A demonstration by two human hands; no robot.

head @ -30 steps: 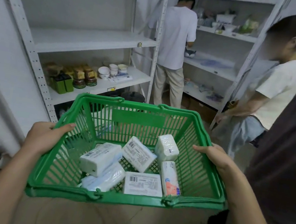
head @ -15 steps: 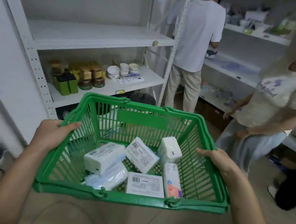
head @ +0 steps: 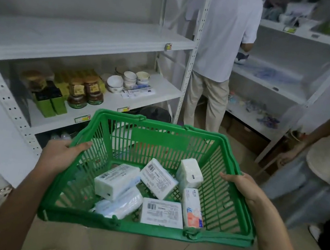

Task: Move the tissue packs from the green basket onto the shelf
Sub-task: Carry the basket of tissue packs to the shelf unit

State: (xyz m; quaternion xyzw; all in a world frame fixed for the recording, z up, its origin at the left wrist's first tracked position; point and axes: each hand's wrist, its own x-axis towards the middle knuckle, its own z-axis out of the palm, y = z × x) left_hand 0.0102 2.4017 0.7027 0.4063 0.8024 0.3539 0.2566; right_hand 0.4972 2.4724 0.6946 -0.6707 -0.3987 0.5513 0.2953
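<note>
Both my left hand [head: 62, 154] and right hand [head: 240, 185] grip the green basket [head: 146, 228] rims (six tissue packs [head: 115, 181] inside).

Both hands [head: 61, 156] [head: 242, 185] hold green basket [head: 146, 230], tissue packs [head: 115, 181] inside.

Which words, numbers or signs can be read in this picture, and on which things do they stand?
No text can be read with certainty.
Tissue packs in the green basket: barcode labels and small print, too blurred to read.
Orange-and-blue pack: printed characters, too small.
Yellow shelf tags: a red arrow sign pointing up, with no legible words.
Jar labels: blurred.
</note>
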